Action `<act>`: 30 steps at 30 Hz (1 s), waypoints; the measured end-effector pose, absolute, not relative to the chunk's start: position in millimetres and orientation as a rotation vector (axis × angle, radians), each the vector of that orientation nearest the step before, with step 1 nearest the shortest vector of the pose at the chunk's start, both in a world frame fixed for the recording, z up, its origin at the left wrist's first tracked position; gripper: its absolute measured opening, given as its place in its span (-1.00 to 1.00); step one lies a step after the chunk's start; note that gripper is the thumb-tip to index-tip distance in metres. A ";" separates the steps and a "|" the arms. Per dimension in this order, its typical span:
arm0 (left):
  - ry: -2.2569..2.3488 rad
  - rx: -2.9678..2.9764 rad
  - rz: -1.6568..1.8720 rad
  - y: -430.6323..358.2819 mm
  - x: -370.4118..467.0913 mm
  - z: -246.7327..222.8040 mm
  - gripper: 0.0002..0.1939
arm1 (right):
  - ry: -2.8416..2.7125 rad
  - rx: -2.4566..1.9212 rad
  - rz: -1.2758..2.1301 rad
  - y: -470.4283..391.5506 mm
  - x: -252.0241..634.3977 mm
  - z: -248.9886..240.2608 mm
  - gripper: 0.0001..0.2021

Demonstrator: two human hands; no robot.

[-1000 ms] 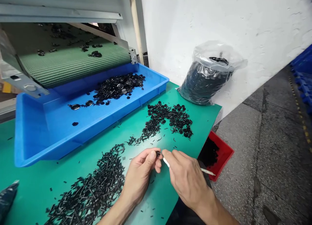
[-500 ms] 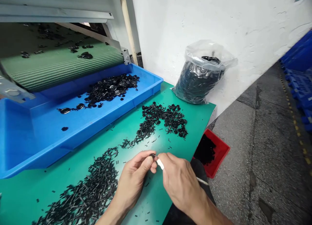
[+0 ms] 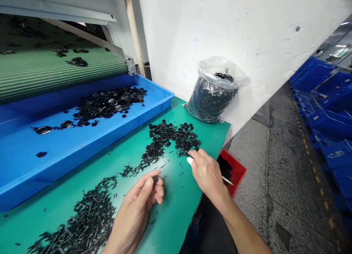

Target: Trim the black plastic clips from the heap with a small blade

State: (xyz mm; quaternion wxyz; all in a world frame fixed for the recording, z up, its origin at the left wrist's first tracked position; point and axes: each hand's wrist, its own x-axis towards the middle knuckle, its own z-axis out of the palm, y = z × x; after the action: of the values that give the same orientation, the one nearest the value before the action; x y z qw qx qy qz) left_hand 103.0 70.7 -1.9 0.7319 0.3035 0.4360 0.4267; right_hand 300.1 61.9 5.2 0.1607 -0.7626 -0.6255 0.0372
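My left hand [image 3: 140,202] pinches a small black part [image 3: 155,178] between thumb and forefinger above the green table [image 3: 176,210]. Farther right, my right hand [image 3: 206,171] is closed round a thin white tool [image 3: 227,180], whose white end shows by the thumb and whose pointed end sticks out behind the palm. Its fingertips are at the near right edge of a heap of small round black parts [image 3: 165,136]. To the left of my left hand lies a pile of short black sticks [image 3: 85,217].
A blue tray [image 3: 110,136] with black parts sits under a green conveyor belt [image 3: 90,68]. At the table's back corner a clear bag [image 3: 214,96] of black parts leans by the white wall. A red bin [image 3: 239,173] stands below the right edge. Blue crates [image 3: 330,114] are far right.
My right hand has moved away from my left hand, forward and right to the heap, with the tool still in it. The view has turned to the right.
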 end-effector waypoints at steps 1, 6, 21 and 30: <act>0.938 0.655 0.948 69.9 103.3 -1.3 -0.72 | -1.799 -2.175 0.100 65.2 301.0 5.3 -0.74; 0.817 0.659 0.949 70.3 103.5 -2.3 -0.77 | -1.875 -2.104 0.147 79.6 304.3 9.1 -0.75; 0.824 0.739 0.874 71.3 100.2 -7.3 -0.78 | -1.887 -1.496 0.702 46.0 256.4 26.7 -0.76; 0.891 0.499 0.938 73.2 101.7 -5.3 -0.69 | -1.911 -1.615 0.560 30.0 259.3 18.2 -0.49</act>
State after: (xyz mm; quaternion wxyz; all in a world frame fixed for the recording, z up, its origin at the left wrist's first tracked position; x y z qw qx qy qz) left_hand 101.7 73.2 -5.3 0.7692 0.2299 0.4108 0.4322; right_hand 259.3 30.0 18.2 0.2848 -0.6037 -0.7146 0.2093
